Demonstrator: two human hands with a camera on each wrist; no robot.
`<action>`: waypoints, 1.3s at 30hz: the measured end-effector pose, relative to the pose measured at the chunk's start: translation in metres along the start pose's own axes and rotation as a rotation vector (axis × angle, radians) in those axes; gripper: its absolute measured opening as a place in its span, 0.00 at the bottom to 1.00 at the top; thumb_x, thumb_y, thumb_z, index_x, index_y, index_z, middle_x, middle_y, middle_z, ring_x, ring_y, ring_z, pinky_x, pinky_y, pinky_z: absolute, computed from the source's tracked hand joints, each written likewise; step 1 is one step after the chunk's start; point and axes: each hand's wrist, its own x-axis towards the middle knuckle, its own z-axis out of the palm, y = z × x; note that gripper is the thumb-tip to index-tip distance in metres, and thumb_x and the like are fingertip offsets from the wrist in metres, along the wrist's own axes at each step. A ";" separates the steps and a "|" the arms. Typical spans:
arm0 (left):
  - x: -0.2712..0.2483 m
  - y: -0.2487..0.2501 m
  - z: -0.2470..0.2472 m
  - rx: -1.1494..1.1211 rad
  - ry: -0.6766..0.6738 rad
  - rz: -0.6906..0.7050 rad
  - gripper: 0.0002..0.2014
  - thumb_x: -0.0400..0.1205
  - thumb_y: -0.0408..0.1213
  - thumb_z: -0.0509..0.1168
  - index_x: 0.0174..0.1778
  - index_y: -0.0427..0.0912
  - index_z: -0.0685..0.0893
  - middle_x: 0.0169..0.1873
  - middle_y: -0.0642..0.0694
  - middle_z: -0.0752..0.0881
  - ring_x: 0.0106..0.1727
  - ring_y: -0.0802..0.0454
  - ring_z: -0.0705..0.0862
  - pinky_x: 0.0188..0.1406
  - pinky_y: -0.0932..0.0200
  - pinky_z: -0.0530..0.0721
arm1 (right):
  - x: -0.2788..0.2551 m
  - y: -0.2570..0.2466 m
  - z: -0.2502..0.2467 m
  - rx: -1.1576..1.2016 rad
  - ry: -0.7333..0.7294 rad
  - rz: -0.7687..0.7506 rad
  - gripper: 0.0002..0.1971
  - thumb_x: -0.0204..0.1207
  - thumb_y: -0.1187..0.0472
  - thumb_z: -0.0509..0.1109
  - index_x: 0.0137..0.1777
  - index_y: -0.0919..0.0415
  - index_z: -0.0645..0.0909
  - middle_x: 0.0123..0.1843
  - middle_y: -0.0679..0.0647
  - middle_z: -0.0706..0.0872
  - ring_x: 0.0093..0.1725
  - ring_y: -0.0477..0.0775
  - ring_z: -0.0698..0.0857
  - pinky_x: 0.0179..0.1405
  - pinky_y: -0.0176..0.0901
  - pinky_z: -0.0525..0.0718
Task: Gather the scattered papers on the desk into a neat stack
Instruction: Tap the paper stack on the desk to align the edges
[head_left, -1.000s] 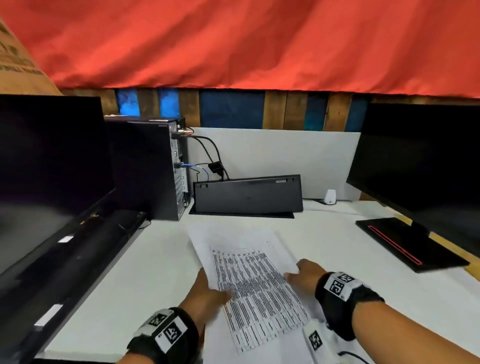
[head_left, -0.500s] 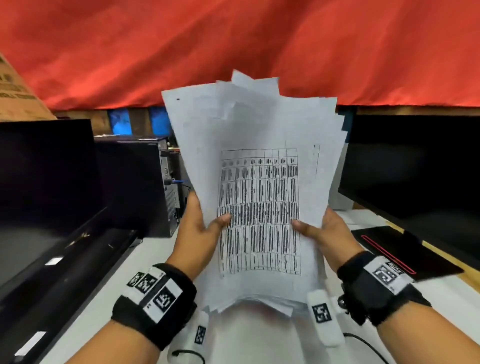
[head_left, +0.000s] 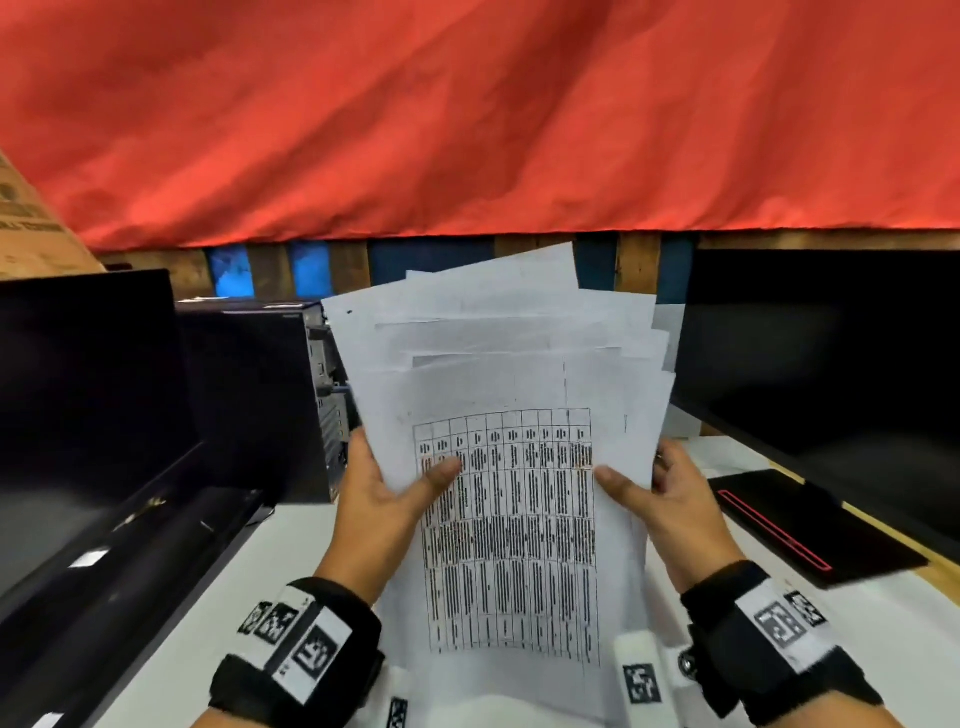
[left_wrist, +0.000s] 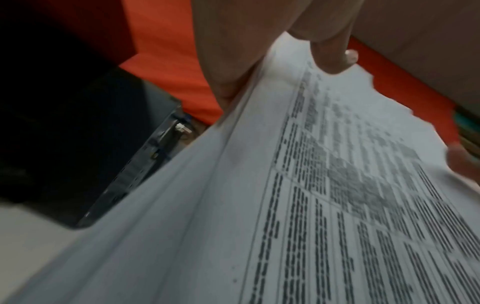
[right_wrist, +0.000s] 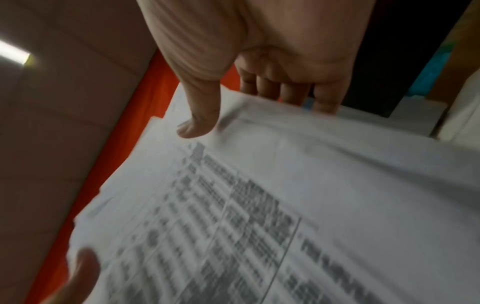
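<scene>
The papers carry a printed table, too blurred to read.

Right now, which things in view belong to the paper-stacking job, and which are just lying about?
Belongs to the job:
- papers, upright, top edges fanned unevenly
- left hand, gripping their left edge
- right hand, gripping their right edge
- desk

Lying about:
- left monitor
- right monitor
- computer tower
- red cloth

The papers are white sheets bunched into one loose, uneven sheaf, standing nearly upright above the desk. The top edges fan out at differing angles and heights. The front sheet carries a printed black table of many columns, blurred beyond reading.
</scene>
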 end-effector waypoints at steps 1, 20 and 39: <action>-0.002 0.002 0.006 0.024 -0.023 0.010 0.31 0.67 0.39 0.76 0.65 0.56 0.72 0.53 0.62 0.88 0.55 0.68 0.87 0.46 0.75 0.85 | -0.004 -0.001 0.006 -0.006 -0.028 -0.001 0.32 0.57 0.58 0.81 0.64 0.56 0.77 0.56 0.52 0.91 0.53 0.48 0.90 0.49 0.41 0.89; 0.018 0.033 0.006 0.034 0.155 0.256 0.30 0.67 0.37 0.79 0.59 0.56 0.71 0.58 0.55 0.84 0.58 0.63 0.87 0.55 0.65 0.87 | -0.002 -0.046 0.030 -0.093 0.164 -0.304 0.35 0.64 0.69 0.81 0.70 0.57 0.71 0.61 0.50 0.86 0.59 0.46 0.86 0.58 0.40 0.86; 0.046 0.067 0.027 0.436 0.110 0.563 0.04 0.84 0.40 0.66 0.51 0.50 0.86 0.50 0.45 0.83 0.55 0.61 0.80 0.58 0.76 0.72 | 0.001 -0.084 0.043 -0.764 0.369 -0.596 0.33 0.62 0.46 0.81 0.67 0.48 0.72 0.59 0.46 0.62 0.49 0.31 0.66 0.47 0.23 0.72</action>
